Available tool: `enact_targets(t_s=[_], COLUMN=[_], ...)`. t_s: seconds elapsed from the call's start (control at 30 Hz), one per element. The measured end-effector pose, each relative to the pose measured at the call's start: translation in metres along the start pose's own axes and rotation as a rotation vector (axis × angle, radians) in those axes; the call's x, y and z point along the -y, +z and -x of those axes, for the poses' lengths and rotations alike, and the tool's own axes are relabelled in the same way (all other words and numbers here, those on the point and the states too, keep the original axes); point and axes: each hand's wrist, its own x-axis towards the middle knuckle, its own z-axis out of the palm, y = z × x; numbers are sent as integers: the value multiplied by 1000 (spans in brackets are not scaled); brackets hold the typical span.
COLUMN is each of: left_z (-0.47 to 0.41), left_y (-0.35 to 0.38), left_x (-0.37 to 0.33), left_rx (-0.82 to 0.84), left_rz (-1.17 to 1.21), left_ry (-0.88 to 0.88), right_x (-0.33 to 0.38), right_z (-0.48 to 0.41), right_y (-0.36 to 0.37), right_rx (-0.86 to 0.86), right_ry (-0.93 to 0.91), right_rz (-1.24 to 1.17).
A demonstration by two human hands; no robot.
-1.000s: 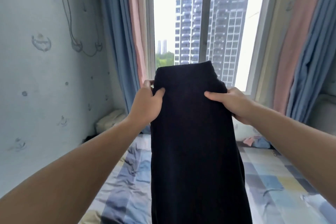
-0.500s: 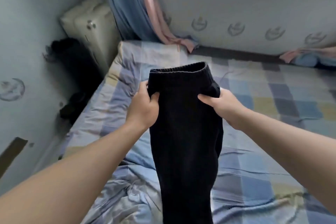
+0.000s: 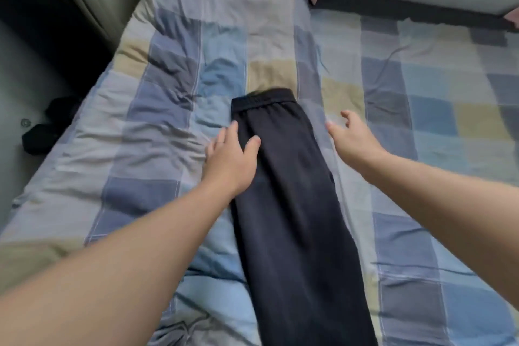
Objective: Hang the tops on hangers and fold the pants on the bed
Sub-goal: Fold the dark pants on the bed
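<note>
The black pants (image 3: pixel 289 205) lie flat on the bed (image 3: pixel 421 93), folded lengthwise into one long strip, with the gathered elastic waistband at the far end and the legs running toward the person. The left hand (image 3: pixel 230 160) rests at the strip's left edge just below the waistband, its fingers (image 3: pixel 227 135) straight and spread, the thumb lying on the fabric and gripping nothing. The right hand (image 3: pixel 354 140) is just beside the right edge, apart from the pants, fingers wide and holding nothing. The bed wears a rumpled checked cover of blue, grey and pale yellow.
</note>
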Motion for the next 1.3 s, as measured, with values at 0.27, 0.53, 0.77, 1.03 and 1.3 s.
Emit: enact_targets(t_s=[0.27,0.53,0.77,1.03,1.3], left_z=[134,265,392,473,459], left_y=[64,91,118,155,197], left_x=[53,67,90,115,134], left_rx=[218,305,386,376,180], left_rz=[43,135,135,157,247], left_ry=[6,-147,-410,-596,-538], right_x=[-92,-161,-228,-314,-367], right_z=[95,202,283,340,346], right_y=[26,15,-6,-7,38], right_rx=[194,352,406,470,485], right_ry=[36,193,344,423,487], right_rz=[157,34,-70,-2,-114])
